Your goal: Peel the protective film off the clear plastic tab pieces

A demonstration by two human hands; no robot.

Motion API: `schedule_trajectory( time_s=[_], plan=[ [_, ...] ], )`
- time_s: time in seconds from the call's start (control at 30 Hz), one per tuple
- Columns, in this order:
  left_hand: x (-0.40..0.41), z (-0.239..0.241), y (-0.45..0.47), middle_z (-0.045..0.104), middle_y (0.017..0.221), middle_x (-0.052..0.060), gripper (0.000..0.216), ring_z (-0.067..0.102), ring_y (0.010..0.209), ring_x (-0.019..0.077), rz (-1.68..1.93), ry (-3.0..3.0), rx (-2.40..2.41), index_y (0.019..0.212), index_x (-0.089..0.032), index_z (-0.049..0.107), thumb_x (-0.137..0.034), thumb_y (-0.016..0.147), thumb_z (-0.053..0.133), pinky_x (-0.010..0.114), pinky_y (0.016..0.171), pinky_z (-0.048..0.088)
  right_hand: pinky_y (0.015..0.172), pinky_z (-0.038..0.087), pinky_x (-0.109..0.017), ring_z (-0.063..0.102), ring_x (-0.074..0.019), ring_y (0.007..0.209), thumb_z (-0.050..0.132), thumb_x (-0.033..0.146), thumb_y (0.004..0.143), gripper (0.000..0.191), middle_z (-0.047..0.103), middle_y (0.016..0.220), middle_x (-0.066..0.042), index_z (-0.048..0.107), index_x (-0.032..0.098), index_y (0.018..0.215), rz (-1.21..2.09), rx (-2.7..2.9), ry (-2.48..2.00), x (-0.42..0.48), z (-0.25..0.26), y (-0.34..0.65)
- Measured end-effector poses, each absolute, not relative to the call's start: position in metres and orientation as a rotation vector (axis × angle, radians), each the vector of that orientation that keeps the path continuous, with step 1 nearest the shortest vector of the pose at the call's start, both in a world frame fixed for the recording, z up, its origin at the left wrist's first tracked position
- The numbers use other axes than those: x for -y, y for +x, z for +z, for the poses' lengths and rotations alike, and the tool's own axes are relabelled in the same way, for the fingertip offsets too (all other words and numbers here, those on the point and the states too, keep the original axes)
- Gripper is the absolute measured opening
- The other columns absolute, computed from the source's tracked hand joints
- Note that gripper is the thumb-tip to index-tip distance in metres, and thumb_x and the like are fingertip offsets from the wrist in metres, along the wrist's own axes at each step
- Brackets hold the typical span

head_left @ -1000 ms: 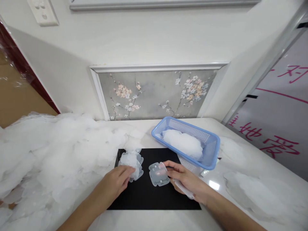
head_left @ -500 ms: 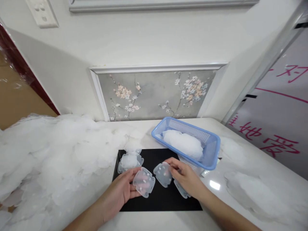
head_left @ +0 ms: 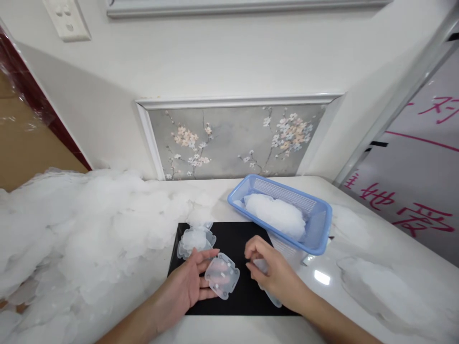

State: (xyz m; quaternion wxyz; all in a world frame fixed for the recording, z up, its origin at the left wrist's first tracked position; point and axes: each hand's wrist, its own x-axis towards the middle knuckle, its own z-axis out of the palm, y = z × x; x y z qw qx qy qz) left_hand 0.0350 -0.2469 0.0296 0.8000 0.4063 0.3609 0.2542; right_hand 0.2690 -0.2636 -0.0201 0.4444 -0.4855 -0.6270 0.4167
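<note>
My left hand [head_left: 190,286] is palm up with its fingers spread under a translucent plastic piece [head_left: 222,275], holding it above the black mat [head_left: 238,303]. The piece is roughly square with notched edges and small marks. My right hand [head_left: 270,270] is curled, with thumb and index fingertips close together; what they pinch, if anything, is too small or hidden. Another translucent piece [head_left: 261,265] shows through the gap under its fingers, and I cannot tell whether it is held. Below the palm, an edge of plastic [head_left: 273,300] lies over the mat.
Several stacked pieces [head_left: 196,239] lie on the mat's back left corner. A large heap of translucent pieces [head_left: 89,224] covers the left of the table. A blue basket [head_left: 321,234] with more pieces stands at the back right, before the wall [head_left: 229,62].
The piece between my right fingers no longer shows at the fingertips, and those fingers have curled in. My left hand, with its piece, has shifted slightly right; its fingers are more spread.
</note>
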Motion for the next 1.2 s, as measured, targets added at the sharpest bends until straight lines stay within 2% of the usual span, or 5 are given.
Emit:
schedule_trajectory(
  time_s=[0.2, 0.33, 0.6, 0.8, 1.2],
  plan=[
    [0.247, 0.032, 0.036, 0.058, 0.131, 0.012, 0.061, 0.06, 0.115, 0.0294, 0.559, 0.859, -0.739, 0.127, -0.021, 0.054, -0.066, 0.089, 0.036, 0.05, 0.103, 0.041, 0.073, 0.053, -0.037, 0.061, -0.0209, 0.085, 0.057, 0.011, 0.078, 0.046, 0.049, 0.13, -0.009, 0.052, 0.03, 0.12, 0.733, 1.954, -1.178, 0.267, -0.03, 0.263],
    [0.248, 0.03, 0.036, 0.057, 0.131, 0.012, 0.061, 0.06, 0.116, 0.028, 0.558, 0.887, -0.734, 0.129, -0.022, 0.051, -0.065, 0.09, 0.032, 0.048, 0.105, 0.04, 0.06, 0.049, -0.033, 0.062, -0.0185, 0.072, 0.054, 0.019, 0.085, 0.026, 0.053, 0.131, -0.009, 0.061, 0.03, 0.108, 0.683, 2.049, -1.119, 0.27, -0.025, 0.258],
    [0.238, 0.016, 0.023, 0.06, 0.116, 0.007, 0.025, 0.056, 0.11, 0.0231, 0.675, 2.052, -1.272, 0.113, -0.028, 0.061, -0.035, 0.091, 0.051, 0.045, 0.101, 0.043, 0.044, 0.033, -0.024, 0.041, -0.0106, 0.042, 0.054, 0.045, 0.084, 0.021, 0.051, 0.053, 0.007, 0.051, 0.024, 0.085, 1.426, 1.279, -1.256, 0.266, -0.015, 0.259],
    [0.22, 0.004, 0.002, 0.052, 0.135, 0.005, 0.035, 0.048, 0.125, 0.0259, 0.585, 2.386, -1.465, 0.122, -0.031, 0.057, -0.025, 0.087, 0.055, 0.049, 0.103, 0.041, 0.043, 0.031, -0.022, 0.037, -0.0096, 0.037, 0.056, 0.038, 0.075, 0.027, 0.046, 0.041, 0.01, 0.06, 0.021, 0.096, 1.637, 1.198, -1.27, 0.26, -0.007, 0.272],
    [0.216, 0.021, 0.0, 0.068, 0.092, 0.003, 0.018, 0.063, 0.084, 0.0196, 0.64, 2.308, -1.522, 0.087, -0.024, 0.064, -0.031, 0.09, 0.048, 0.035, 0.076, 0.052, 0.04, 0.03, -0.021, 0.039, -0.0097, 0.038, 0.056, 0.041, 0.072, 0.039, 0.051, 0.046, 0.007, 0.061, 0.019, 0.103, 1.704, 1.148, -1.219, 0.258, -0.013, 0.277]
  ],
)
